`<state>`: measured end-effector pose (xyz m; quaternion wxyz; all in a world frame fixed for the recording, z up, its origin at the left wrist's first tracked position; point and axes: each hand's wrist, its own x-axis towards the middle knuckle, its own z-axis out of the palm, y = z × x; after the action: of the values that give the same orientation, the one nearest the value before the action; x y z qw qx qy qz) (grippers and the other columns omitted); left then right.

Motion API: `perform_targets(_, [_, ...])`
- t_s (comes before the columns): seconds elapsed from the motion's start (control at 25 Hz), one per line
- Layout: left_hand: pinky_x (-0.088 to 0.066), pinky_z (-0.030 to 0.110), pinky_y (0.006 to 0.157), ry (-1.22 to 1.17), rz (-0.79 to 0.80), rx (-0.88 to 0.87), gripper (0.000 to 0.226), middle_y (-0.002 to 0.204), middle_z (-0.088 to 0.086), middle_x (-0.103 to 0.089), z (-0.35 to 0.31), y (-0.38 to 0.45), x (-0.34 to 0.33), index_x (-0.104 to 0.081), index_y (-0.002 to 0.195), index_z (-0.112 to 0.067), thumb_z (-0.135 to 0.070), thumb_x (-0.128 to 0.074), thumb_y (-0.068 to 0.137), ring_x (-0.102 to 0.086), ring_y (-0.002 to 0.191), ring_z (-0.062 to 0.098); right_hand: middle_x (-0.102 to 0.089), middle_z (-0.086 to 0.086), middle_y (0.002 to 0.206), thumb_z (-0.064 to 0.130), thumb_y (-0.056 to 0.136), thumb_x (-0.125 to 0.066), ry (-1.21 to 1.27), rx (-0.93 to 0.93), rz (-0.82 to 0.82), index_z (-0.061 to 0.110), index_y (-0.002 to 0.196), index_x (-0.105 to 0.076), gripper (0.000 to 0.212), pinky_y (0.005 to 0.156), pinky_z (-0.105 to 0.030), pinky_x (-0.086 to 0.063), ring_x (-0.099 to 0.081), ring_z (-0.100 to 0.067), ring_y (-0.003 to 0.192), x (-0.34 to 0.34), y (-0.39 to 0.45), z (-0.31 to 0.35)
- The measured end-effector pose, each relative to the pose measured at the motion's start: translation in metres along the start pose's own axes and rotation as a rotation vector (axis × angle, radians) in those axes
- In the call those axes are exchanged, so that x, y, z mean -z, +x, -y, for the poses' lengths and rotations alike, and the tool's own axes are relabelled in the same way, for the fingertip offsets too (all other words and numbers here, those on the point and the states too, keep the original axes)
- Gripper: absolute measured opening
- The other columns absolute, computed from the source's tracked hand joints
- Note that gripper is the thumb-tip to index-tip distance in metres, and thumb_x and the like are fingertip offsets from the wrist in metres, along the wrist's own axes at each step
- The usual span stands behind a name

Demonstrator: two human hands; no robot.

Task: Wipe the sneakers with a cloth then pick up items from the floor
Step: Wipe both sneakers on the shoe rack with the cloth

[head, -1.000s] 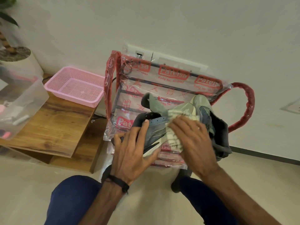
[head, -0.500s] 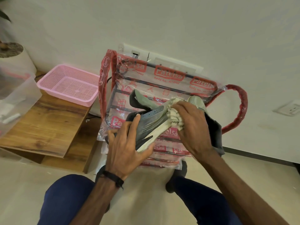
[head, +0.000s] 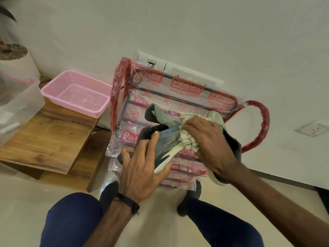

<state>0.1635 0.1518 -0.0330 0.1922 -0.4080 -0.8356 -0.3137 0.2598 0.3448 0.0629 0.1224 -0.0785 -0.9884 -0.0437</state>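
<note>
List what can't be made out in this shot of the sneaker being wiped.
All in the head view:
- Second sneaker: mostly hidden under the right hand and cloth.
- Held sneaker: its toe end is covered by the left hand.
- Clear plastic bin: cut off by the left edge, contents blurred.
- Potted plant: cut off at the top-left corner.
- Wall sockets: partly behind the plastic-wrapped rack.

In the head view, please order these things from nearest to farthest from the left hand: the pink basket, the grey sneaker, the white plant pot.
From the left hand:
1. Grey sneaker: the hand grips it, in front of the person.
2. Pink basket: up and to the left, on the wooden table.
3. White plant pot: far left, beyond the basket, by the wall.
</note>
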Motion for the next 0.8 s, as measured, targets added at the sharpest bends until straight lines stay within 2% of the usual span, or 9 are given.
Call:
perform_targets(0.08, [-0.033,0.037,0.08,-0.005,-0.004,0.003,0.091,0.112,0.006,-0.056,0.004,-0.003,0.001,-0.045,0.147,-0.007,-0.067,-0.064,0.081,-0.048,0.094,0.014,-0.059,-0.004,0.138,0.032,0.079,-0.08,-0.034,0.202,0.066,0.016,0.134,-0.06,0.061,0.107,-0.049,-0.041,-0.05,-0.024,0.132,-0.006,-0.019,0.021])
perform_targets(0.12, [-0.033,0.037,0.081,-0.005,-0.006,-0.015,0.09,0.111,0.006,-0.057,0.005,-0.003,0.001,-0.046,0.147,-0.007,-0.067,-0.063,0.081,-0.049,0.094,0.015,-0.059,-0.004,0.139,0.028,0.077,-0.082,-0.061,0.236,0.084,0.016,0.135,-0.059,0.064,0.109,-0.048,-0.04,-0.05,-0.024,0.133,-0.006,-0.025,0.019])
perform_targets(0.2, [-0.035,0.038,0.08,-0.006,-0.008,-0.062,0.089,0.111,0.007,-0.057,0.002,-0.003,-0.001,-0.044,0.147,-0.007,-0.064,-0.066,0.082,-0.052,0.09,0.016,-0.059,-0.005,0.139,0.02,0.075,-0.085,-0.077,0.083,0.031,0.016,0.134,-0.059,0.065,0.109,-0.051,-0.04,-0.051,-0.025,0.131,-0.005,-0.019,-0.003])
perform_targets(0.28, [-0.036,0.039,0.079,-0.009,-0.009,-0.067,0.088,0.111,0.007,-0.056,0.0,-0.002,-0.003,-0.041,0.148,-0.008,-0.062,-0.066,0.083,-0.055,0.088,0.017,-0.061,-0.006,0.135,0.026,0.081,-0.08,0.042,-0.116,-0.025,0.014,0.131,-0.061,0.055,0.104,-0.054,-0.044,-0.053,-0.026,0.127,-0.003,-0.008,-0.014])
perform_targets(0.32, [-0.037,0.04,0.08,-0.011,-0.013,-0.054,0.087,0.112,0.007,-0.056,0.0,-0.002,-0.003,-0.041,0.149,-0.008,-0.062,-0.065,0.084,-0.055,0.089,0.017,-0.06,-0.006,0.134,0.032,0.083,-0.077,0.077,-0.12,-0.028,0.014,0.13,-0.061,0.053,0.103,-0.053,-0.044,-0.053,-0.025,0.126,-0.004,-0.006,-0.009])
perform_targets(0.44, [-0.038,0.039,0.083,-0.027,-0.059,-0.092,0.078,0.116,0.003,-0.049,0.006,0.007,0.001,-0.041,0.147,-0.011,-0.059,-0.06,0.088,-0.049,0.096,0.014,-0.056,-0.003,0.139,0.047,0.09,-0.063,0.064,0.032,0.006,0.015,0.135,-0.058,0.055,0.108,-0.043,-0.038,-0.047,-0.021,0.132,-0.008,-0.01,0.017])
perform_targets(0.6, [-0.045,0.038,0.079,-0.035,-0.132,-0.242,0.058,0.118,0.004,-0.044,0.014,0.034,0.007,-0.049,0.14,-0.009,-0.036,-0.066,0.091,-0.049,0.1,0.015,-0.06,-0.003,0.133,0.038,0.088,-0.068,0.213,-0.177,-0.091,0.014,0.133,-0.059,0.052,0.103,-0.047,-0.044,-0.052,-0.022,0.125,-0.014,-0.003,0.003])
perform_targets(0.76, [-0.043,0.038,0.081,0.002,-0.131,-0.335,0.062,0.119,0.005,-0.045,0.018,0.039,-0.009,-0.047,0.141,-0.009,-0.026,-0.075,0.089,-0.05,0.097,0.015,-0.058,0.001,0.134,0.057,0.088,-0.051,0.296,-0.253,-0.071,0.018,0.134,-0.057,0.061,0.105,-0.045,-0.044,-0.052,-0.018,0.126,-0.029,-0.007,0.0])
perform_targets(0.8, [-0.041,0.037,0.083,0.013,-0.115,-0.34,0.064,0.12,0.006,-0.045,0.018,0.039,-0.013,-0.045,0.142,-0.01,-0.027,-0.076,0.089,-0.05,0.098,0.015,-0.059,0.001,0.134,0.057,0.088,-0.049,0.316,-0.272,-0.079,0.018,0.134,-0.058,0.061,0.106,-0.044,-0.044,-0.052,-0.018,0.125,-0.031,-0.007,0.0])
